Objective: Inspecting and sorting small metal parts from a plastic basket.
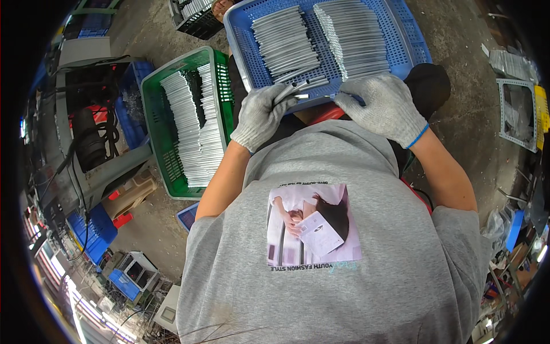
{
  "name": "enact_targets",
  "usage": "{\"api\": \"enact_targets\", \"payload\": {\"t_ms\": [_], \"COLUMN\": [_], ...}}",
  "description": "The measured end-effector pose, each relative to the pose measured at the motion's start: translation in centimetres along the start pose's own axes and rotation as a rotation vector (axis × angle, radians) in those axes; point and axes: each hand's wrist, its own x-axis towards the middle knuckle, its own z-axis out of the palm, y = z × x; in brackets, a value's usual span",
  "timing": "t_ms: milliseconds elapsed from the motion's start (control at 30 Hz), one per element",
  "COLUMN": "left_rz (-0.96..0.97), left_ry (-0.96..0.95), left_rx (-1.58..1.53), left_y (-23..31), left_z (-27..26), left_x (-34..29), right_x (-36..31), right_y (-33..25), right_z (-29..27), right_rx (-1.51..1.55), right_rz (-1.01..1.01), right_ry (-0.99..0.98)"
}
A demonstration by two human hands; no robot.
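My left hand (259, 117), in a grey knit glove, is closed around a few short silver metal tubes (294, 90) at the near edge of a blue perforated basket (398, 31). Inside that basket lie two stacks, a left stack of tubes (285, 43) and a right stack of tubes (352, 40). A few loose tubes (317, 82) lie below the left stack. My right hand (382, 106), gloved with a blue cuff edge, bends over the basket's near rim. Its thumb and fingertips come together in a pinch around something too small to make out.
Left of my knees stands a green basket (222, 86) filled with rows of similar tubes (192, 129). A black crate (197, 24) with more tubes is at the top. Further left is a machine frame (74, 172) with cables. A grey metal frame (517, 114) stands at the far right.
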Motion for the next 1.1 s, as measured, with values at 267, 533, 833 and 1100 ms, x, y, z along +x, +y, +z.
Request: {"api": "enact_targets", "payload": {"t_ms": [267,533,833,1100], "left_rz": [0.090,0.134,0.151,0.144], "left_ry": [-0.006,0.134,0.146,0.225], "left_rx": [0.169,0.190,0.315,0.272], "left_y": [2.6,3.3,4.0,3.9], "left_z": [-0.5,-0.1,-0.2,0.4], "left_x": [-0.2,-0.5,-0.3,-0.3], "right_x": [0.1,0.2,0.7,0.4], "right_y": [-0.9,-1.7,-1.7,-1.9], "right_z": [-0.4,-0.3,-0.5,-0.6], "right_rx": [-0.068,-0.097,-0.022,-0.058], "right_rz": [-0.119,-0.021,0.010,0.024], "right_ry": [-0.001,-0.106,-0.006,-0.160]}}
